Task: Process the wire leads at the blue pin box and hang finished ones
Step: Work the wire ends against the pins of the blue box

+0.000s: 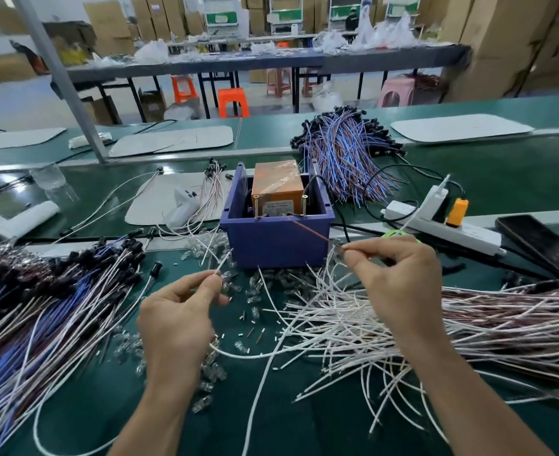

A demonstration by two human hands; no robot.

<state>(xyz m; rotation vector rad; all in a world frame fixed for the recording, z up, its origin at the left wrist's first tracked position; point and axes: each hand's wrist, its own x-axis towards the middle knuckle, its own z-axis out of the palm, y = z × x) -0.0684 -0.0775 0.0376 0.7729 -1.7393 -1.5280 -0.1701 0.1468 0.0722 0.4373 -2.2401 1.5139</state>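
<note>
Since heaps of loose white leads (337,324) cover the tabletop (304,429) toward its right edge and none hang in view, most work seems left. The blue pin box (276,245) stands just beyond both hands. The right hand (400,274) pinches a brown lead (307,229) reaching the box's front rim; the left hand (179,311) pinches a white lead (220,263).

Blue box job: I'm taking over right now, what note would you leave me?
Left hand: pinches a white lead, in front of the blue box.
Right hand: pinches a brown lead whose far end reaches the box's front rim.
Loose pile of white leads lies right of centre; capped bundles lie left.
Done: cannot tell; nothing hung in view.
To do: process both held leads, then the pile.
</note>
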